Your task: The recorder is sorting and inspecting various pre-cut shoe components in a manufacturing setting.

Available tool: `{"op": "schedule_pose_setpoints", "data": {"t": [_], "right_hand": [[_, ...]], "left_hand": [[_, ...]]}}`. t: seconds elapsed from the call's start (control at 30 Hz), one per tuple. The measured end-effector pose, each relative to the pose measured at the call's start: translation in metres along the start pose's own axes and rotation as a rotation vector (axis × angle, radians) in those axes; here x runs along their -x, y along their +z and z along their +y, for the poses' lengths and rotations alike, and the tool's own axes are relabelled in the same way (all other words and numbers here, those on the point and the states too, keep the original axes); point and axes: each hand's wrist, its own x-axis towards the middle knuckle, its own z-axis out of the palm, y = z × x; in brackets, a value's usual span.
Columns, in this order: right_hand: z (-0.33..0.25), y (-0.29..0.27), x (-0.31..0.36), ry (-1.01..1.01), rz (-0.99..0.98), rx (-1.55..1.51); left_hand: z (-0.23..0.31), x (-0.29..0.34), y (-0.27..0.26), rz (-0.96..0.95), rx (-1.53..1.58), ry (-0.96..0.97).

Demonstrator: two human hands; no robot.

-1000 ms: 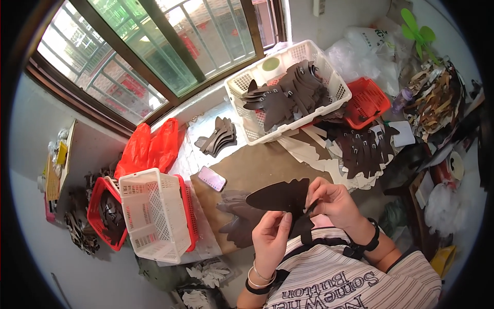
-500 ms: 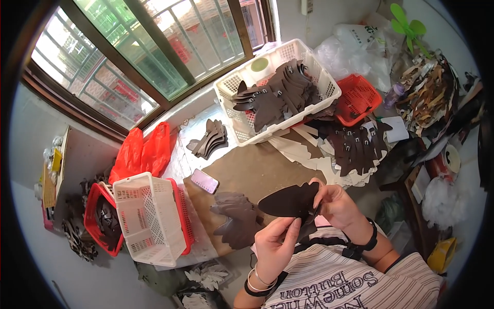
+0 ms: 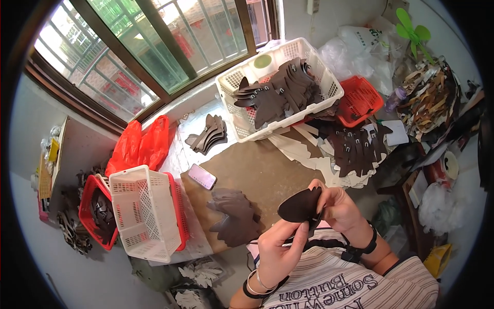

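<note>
Both hands hold one dark brown leather piece, folded over, just above my lap. My left hand pinches its lower edge from below. My right hand grips its right end. A stack of similar brown leather pieces lies on the brown work board just left of my hands.
A pink phone lies on the board. A white basket full of brown pieces stands at the back, a red basket beside it. More cut pieces lie to the right. An empty white basket stands at the left.
The leather piece was spread flat between my hands; now it is folded over and held closer together. The view has also shifted slightly.
</note>
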Motion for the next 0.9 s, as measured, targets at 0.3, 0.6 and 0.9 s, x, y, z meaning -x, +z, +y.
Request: {"op": "schedule_pose_setpoints", "data": {"t": [0.3, 0.6, 0.9], "right_hand": [[-0.002, 0.003, 0.001, -0.086, 0.091, 0.232], [0.004, 0.017, 0.003, -0.162, 0.106, 0.238], [-0.003, 0.039, 0.001, -0.160, 0.103, 0.321]], "left_hand": [[-0.005, -0.007, 0.005, -0.024, 0.100, 0.002], [-0.003, -0.007, 0.002, -0.005, 0.016, 0.079], [-0.011, 0.003, -0.003, 0.116, -0.329, 0.290]]}}
